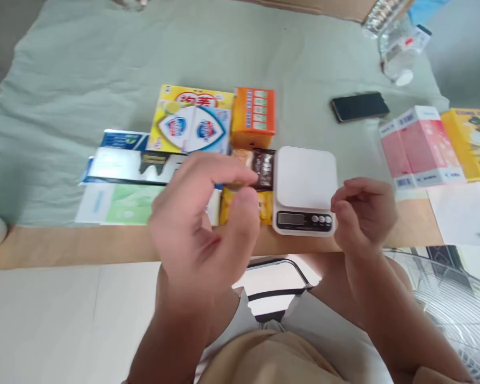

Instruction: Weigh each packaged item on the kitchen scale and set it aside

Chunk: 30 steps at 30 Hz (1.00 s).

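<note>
- Flat white plastic scale [305, 178]: between the hands, likely light, rigid; best held by opposite sides.
- Left hand [184, 213]: fingers narrowly parted, empty.
- Right hand [370, 210]: curled (whether its fingertips meet cannot be told).

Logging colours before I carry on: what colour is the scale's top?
White, seen best in the head view.

1 head-worn view looks forward and down, over lap and tabletop.
</note>
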### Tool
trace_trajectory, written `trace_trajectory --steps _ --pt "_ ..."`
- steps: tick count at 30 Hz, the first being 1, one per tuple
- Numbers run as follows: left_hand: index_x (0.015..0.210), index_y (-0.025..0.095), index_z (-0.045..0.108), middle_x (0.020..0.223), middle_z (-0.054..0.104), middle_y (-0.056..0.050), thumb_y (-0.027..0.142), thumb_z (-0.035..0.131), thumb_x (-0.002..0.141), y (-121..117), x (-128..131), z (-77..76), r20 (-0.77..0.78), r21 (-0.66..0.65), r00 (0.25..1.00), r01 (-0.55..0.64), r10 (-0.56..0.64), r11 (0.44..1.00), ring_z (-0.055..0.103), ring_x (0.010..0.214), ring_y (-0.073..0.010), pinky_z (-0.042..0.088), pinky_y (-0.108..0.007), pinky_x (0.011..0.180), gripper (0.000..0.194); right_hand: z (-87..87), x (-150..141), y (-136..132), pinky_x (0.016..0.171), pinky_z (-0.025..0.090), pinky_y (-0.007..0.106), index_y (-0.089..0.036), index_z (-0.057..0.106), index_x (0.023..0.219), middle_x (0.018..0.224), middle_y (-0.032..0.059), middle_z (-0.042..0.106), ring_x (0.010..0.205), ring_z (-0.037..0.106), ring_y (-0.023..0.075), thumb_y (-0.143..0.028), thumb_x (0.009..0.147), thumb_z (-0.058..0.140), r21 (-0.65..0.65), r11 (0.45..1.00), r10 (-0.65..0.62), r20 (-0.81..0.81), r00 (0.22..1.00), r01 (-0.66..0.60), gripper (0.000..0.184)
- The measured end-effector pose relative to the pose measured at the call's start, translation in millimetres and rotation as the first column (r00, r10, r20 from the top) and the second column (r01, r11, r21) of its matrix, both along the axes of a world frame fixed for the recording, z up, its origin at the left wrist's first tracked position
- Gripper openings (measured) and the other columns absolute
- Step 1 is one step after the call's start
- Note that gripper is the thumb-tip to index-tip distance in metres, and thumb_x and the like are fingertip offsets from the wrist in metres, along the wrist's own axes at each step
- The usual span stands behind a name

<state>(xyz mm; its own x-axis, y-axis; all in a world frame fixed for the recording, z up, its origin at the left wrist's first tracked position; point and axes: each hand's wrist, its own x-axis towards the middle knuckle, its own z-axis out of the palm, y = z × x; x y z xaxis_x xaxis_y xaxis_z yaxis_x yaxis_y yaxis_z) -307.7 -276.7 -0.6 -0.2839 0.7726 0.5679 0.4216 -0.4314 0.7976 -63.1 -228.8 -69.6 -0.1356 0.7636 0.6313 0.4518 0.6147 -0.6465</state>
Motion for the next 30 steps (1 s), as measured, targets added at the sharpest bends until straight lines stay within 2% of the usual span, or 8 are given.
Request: trace_trajectory --steps 3,6,10,14,19,23,27,30 --pt "0.102 0.032 0.072 0.091 0.075 0.001 0.021 0.062 0.099 7 39 -7.7 -0.072 -0.014 0.963 0.26 -0.26 0.965 0.071 0.086 -0.0211 0.06 -0.043 0.073 0.016 -11.4 33 -3 0.053 0.043 0.028 -0.027 0.064 0.109 0.069 -0.0059 0.057 0.055 0.053 0.012 -0.024 0.093 0.062 -0.048 0.995 -0.09 -0.026 0.996 0.089 0.016" --pt "0.099 0.026 0.072 0.09 0.075 -0.001 0.019 0.064 0.097 17 80 -16.1 -0.06 -0.069 0.905 0.418 -0.422 0.906 0.07 0.083 -0.0175 0.059 -0.034 0.072 0.011 -12.1 67 3 0.061 0.046 0.028 -0.025 0.065 0.104 0.075 -0.0042 0.059 0.063 0.055 0.0118 -0.019 0.091 0.059 -0.099 0.968 -0.237 -0.043 0.971 0.232 0.015" --pt "0.095 0.022 0.073 0.092 0.077 -0.002 0.02 0.062 0.096 32 152 -20.2 0.115 -0.325 0.86 0.505 -0.497 0.799 0.073 0.089 -0.0155 0.06 -0.029 0.083 0.011 -5.1 112 22 0.075 0.051 0.034 -0.023 0.064 0.102 0.091 0.0008 0.061 0.082 0.061 0.0157 -0.02 0.087 0.054 -0.198 0.827 -0.551 -0.099 0.828 0.526 0.018" --pt "0.098 0.021 0.07 0.107 0.079 -0.004 0.022 0.065 0.093 63 244 -27.9 0.408 -0.487 0.806 0.59 -0.429 0.645 0.075 0.105 -0.0176 0.061 -0.029 0.09 0.007 -7.3 149 38 0.098 0.056 0.047 -0.024 0.057 0.108 0.115 0.0068 0.057 0.111 0.06 0.0227 -0.021 0.084 0.053 -0.24 0.698 -0.712 -0.128 0.691 0.675 0.024" --pt "0.1 0.02 0.061 0.118 0.073 -0.007 0.015 0.067 0.095 123 329 -46.1 0.563 -0.561 0.806 0.534 -0.18 0.633 0.071 0.115 -0.018 0.059 -0.03 0.097 0.009 -17.6 167 41 0.122 0.045 0.062 -0.026 0.046 0.124 0.135 0.0122 0.052 0.149 0.046 0.031 -0.023 0.089 0.054 -0.308 0.691 -0.712 -0.136 0.688 0.654 0.036" --pt "0.109 0.021 0.055 0.128 0.07 -0.009 0.022 0.076 0.094 148 353 -57.1 0.639 -0.543 0.761 0.552 -0.115 0.633 0.072 0.119 -0.0215 0.061 -0.033 0.098 0.025 -18.6 165 39 0.12 0.05 0.059 -0.027 0.034 0.138 0.15 0.0162 0.046 0.151 0.05 0.0294 -0.024 0.096 0.05 -0.328 0.757 -0.636 -0.173 0.752 0.565 0.046" --pt "0.111 0.022 0.052 0.125 0.071 -0.008 0.023 0.078 0.092 150 353 -59.7 0.673 -0.521 0.729 0.586 -0.124 0.621 0.076 0.111 -0.0222 0.063 -0.034 0.091 0.032 -21.4 166 35 0.118 0.054 0.06 -0.028 0.03 0.15 0.155 0.0178 0.045 0.147 0.055 0.0305 -0.03 0.102 0.048 -0.387 0.733 -0.649 -0.15 0.746 0.559 0.051" --pt "0.111 0.022 0.051 0.122 0.072 -0.008 0.015 0.073 0.089 147 347 -57.7 0.659 -0.549 0.747 0.562 -0.094 0.619 0.077 0.109 -0.0226 0.064 -0.033 0.087 0.032 -26.3 170 33 0.108 0.061 0.056 -0.029 0.027 0.158 0.148 0.0177 0.051 0.138 0.062 0.0303 -0.038 0.105 0.045 -0.415 0.758 -0.585 -0.092 0.806 0.503 0.057"
